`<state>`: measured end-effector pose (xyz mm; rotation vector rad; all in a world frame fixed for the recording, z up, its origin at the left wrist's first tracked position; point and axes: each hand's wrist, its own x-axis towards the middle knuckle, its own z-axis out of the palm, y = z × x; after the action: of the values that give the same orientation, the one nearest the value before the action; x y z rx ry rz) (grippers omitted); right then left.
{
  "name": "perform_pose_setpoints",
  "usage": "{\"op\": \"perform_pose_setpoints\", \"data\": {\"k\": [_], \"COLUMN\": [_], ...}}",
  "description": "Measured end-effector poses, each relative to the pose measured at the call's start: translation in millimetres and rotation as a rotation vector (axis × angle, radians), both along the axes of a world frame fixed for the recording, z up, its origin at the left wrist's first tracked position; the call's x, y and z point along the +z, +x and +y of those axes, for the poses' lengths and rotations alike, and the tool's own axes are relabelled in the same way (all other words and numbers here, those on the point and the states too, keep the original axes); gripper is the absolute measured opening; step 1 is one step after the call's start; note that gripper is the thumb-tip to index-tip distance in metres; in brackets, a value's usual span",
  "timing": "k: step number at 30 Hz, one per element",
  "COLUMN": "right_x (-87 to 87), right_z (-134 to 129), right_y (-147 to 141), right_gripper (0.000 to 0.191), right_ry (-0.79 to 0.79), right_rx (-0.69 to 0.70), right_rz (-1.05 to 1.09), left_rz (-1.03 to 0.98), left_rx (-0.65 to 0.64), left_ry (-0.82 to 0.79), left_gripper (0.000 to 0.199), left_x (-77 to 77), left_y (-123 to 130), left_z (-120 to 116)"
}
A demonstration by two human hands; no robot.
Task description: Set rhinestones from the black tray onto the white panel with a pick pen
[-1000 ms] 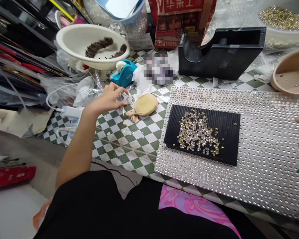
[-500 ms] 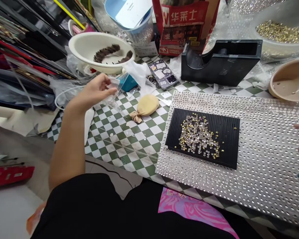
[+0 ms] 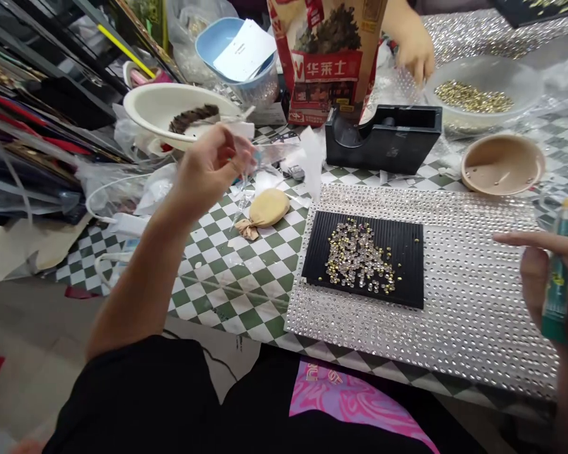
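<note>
Now pinching blurred clear plastic (image 3: 279, 151) between thumb and fingers of the left hand (image 3: 213, 161), raised in front of the white bowl (image 3: 146, 123) and shifted rightward since half a second ago, nearer the beige pouch (image 3: 269, 208) on the checkered cloth (image 3: 265, 296). Farther right, leaving the rhinestones (image 3: 360, 258) untouched on the black ridged tray (image 3: 411, 258) atop the studded sheet (image 3: 473, 302). At far right, gripping a green pen-like tool (image 3: 556, 284) in the right hand (image 3: 534, 274), with index finger extended, more fully in view than before, so seemingly leaving no hand free.
</note>
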<state>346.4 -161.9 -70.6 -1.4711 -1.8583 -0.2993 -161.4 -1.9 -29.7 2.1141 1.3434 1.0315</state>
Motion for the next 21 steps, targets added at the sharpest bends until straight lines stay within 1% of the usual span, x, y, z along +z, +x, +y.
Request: {"op": "perform_pose_setpoints", "data": {"k": [1, 2, 3, 5, 7, 9, 11, 13, 15, 16, 18, 20, 21], "right_x": [1.5, 2.9, 3.8, 4.3, 2.7, 0.2, -0.3, 4.3, 15.5, 23.1, 40.2, 56.1, 62.3], "right_z": [1.1, 2.3, 3.6, 5.6, 6.8, 7.2, 7.0, 6.8, 9.1, 12.5, 26.3, 51.0, 66.9], "right_y": [-2.0, -3.8, -5.2, -7.3, -8.8, -9.9, -10.7, -11.4, -13.3, -15.5, -25.8, -48.8, -66.6], "right_gripper": [0.050, 0.056, 0.058, 0.055, 0.048, 0.040, 0.032, 0.026, 0.019, 0.015, 0.008, 0.013, 0.014], "right_ry": [0.069, 0.124, 0.149, 0.125, 0.070, 0.033, 0.034, 0.037, 0.026, 0.010, -0.045, -0.127, -0.155], "right_rx": [0.086, 0.137, 0.146, 0.135, 0.130, 0.128, 0.126, 0.143, 0.195, 0.234, 0.326, 0.424, 0.484], "right_rz": [-0.050, -0.086, -0.097, -0.067, -0.017, 0.021, 0.040, 0.028, -0.043, -0.092, -0.176, -0.187, -0.159], "left_rz": [0.007, 0.011, 0.018, 0.037, 0.063, 0.095, 0.129, 0.161, 0.192, 0.207, 0.237, 0.259, 0.266], "left_rx": [-0.016, -0.017, -0.002, 0.068, 0.177, 0.303, 0.430, 0.543, 0.618, 0.628, 0.597, 0.532, 0.502], "left_ry": [0.019, 0.047, 0.077, 0.141, 0.205, 0.259, 0.297, 0.323, 0.336, 0.328, 0.285, 0.232, 0.209], "left_gripper": [0.037, 0.038, 0.039, 0.037, 0.028, 0.015, 0.008, 0.010, 0.017, 0.021, 0.027, 0.032, 0.033], "left_x": [0.8, 2.0, 3.5, 6.6, 9.0, 10.4, 12.1, 16.2, 23.2, 27.4, 35.1, 38.6, 38.0], "left_y": [15.2, 28.4, 39.0, 50.8, 49.3, 36.1, 15.1, -9.2, -31.6, -40.8, -53.0, -56.2, -55.0], "left_z": [-5.1, -9.7, -13.1, -15.5, -12.1, -5.6, -0.4, 0.1, -5.7, -10.5, -22.0, -31.6, -34.5]}}
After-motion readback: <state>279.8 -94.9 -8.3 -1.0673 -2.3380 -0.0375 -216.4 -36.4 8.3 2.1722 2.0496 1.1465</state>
